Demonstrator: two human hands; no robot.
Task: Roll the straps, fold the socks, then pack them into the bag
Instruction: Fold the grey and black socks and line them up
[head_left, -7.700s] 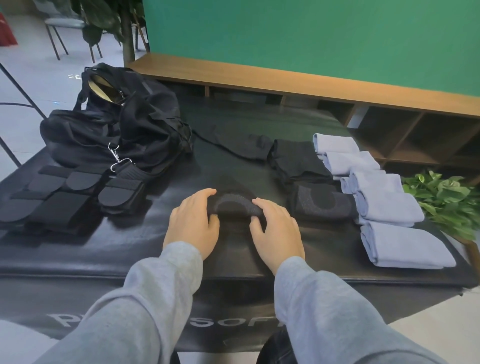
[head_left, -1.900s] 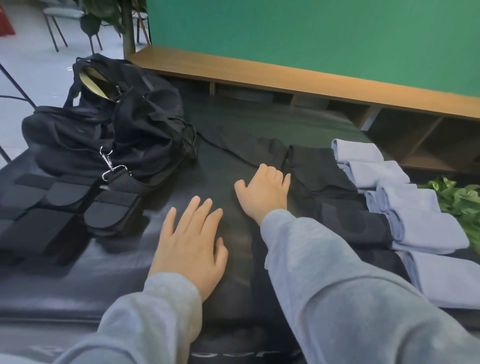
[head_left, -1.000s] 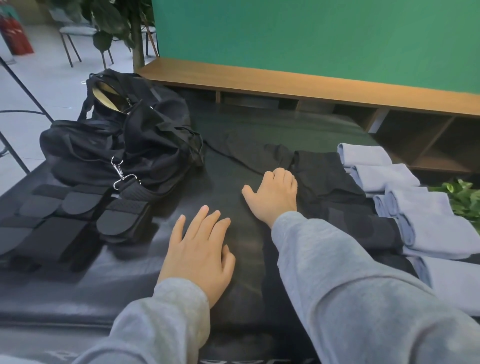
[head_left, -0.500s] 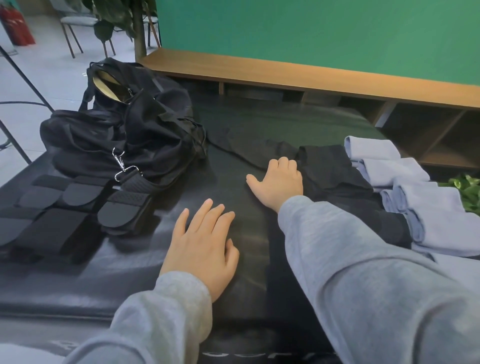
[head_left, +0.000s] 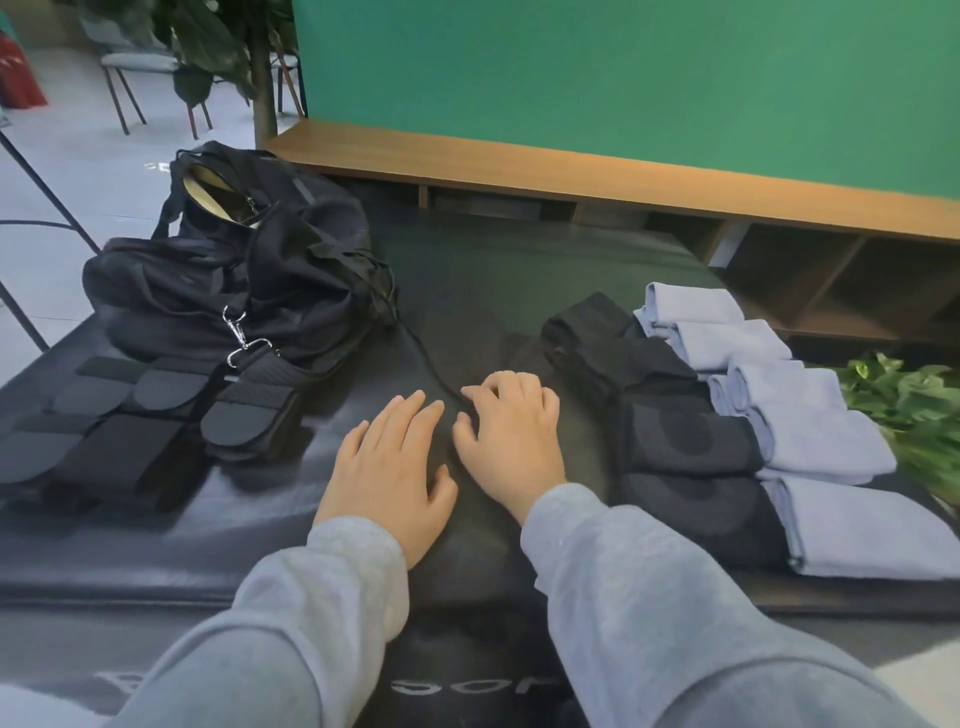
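At the mat's (head_left: 519, 270) left edge lie rolled straps (head_left: 156, 426), with the bag (head_left: 249, 280) behind them unpacked. Mid-mat, the left hand (head_left: 387, 478) presses flat and the right hand (head_left: 511, 441) pinches a black strap (head_left: 457, 519), seemingly starting its roll. Toward the right edge sit black socks (head_left: 670, 431) and folded blue socks (head_left: 810, 431); nothing looks packed.

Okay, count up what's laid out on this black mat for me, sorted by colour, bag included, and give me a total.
Light blue folded pieces: 5
Black folded pieces beside them: 3, as far as the dark fabric lets me tell
Black flat straps at the left: about 5, since they overlap
Black bag: 1
Total: about 14
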